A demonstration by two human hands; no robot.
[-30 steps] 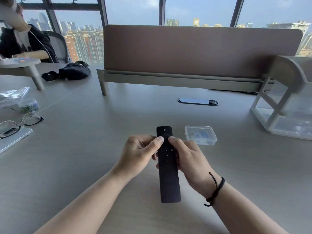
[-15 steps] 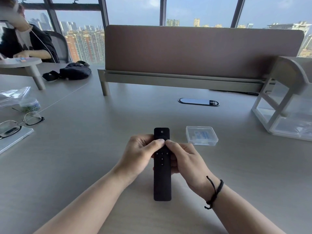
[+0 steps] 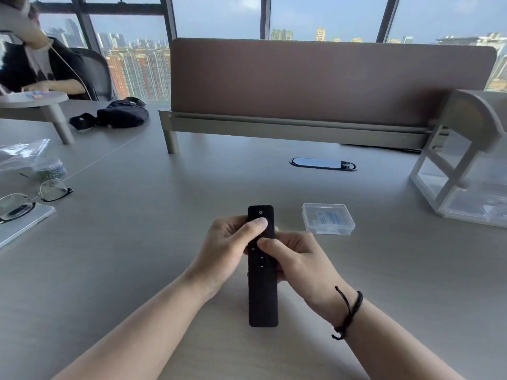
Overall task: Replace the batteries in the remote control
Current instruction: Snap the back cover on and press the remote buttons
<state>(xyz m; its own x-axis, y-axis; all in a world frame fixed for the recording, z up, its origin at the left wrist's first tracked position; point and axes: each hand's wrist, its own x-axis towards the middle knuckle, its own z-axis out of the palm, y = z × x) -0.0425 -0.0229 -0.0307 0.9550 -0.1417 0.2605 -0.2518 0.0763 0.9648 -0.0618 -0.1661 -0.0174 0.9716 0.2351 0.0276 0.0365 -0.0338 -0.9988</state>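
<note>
While your left hand [image 3: 230, 246] and right hand [image 3: 297, 259] both grip the black remote control [image 3: 262, 292] at lower centre of the frame, it sits buttons-up above the counter [image 3: 153, 242]. A clear plastic box [image 3: 327, 218] lies on the counter just right of its top end.

Views: you have one, the head camera; nothing is shared with another.
Position: it sits on your head, above the bench [image 3: 115, 242].
Facing: forward and down, windows [image 3: 219, 15] across the top of the frame.
Nearness: close; your hands, left [image 3: 227, 248] and right [image 3: 299, 259], fill the lower centre.
Lens: wide-angle, edges bowed.
</note>
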